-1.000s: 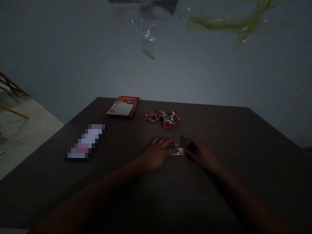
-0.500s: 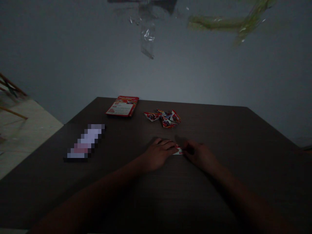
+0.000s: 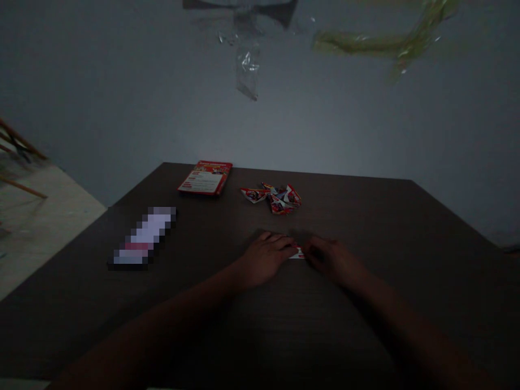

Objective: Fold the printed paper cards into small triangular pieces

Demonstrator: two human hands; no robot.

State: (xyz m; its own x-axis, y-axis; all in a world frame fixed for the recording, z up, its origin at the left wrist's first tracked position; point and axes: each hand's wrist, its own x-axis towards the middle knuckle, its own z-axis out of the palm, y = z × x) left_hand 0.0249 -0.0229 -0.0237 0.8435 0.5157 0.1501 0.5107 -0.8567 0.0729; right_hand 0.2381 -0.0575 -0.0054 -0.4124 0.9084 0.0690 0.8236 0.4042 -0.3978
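A small piece of red and white printed paper [image 3: 298, 253] lies on the dark table between my hands, mostly covered by them. My left hand [image 3: 266, 257] rests flat on its left part, fingers stretched out toward the right. At the paper's right end is my right hand [image 3: 327, 257], its thumb and fingers curled together in a pinch. The fingertips are in shadow, so what lies between them is hard to see. Beyond my hands sits a cluster of folded red and white printed paper pieces [image 3: 280, 199].
A stack of red and white printed leaflets [image 3: 206, 177] lies at the table's back left. Nearer on the left is a phone [image 3: 144, 238] with a blurred screen. The dark table [image 3: 365, 211] meets a grey wall [image 3: 345, 119] bearing bits of tape [image 3: 365, 43].
My right hand's fingers have shifted slightly at the paper's right end, and less of the paper shows there. My left hand stays in place. The view has tilted a little.
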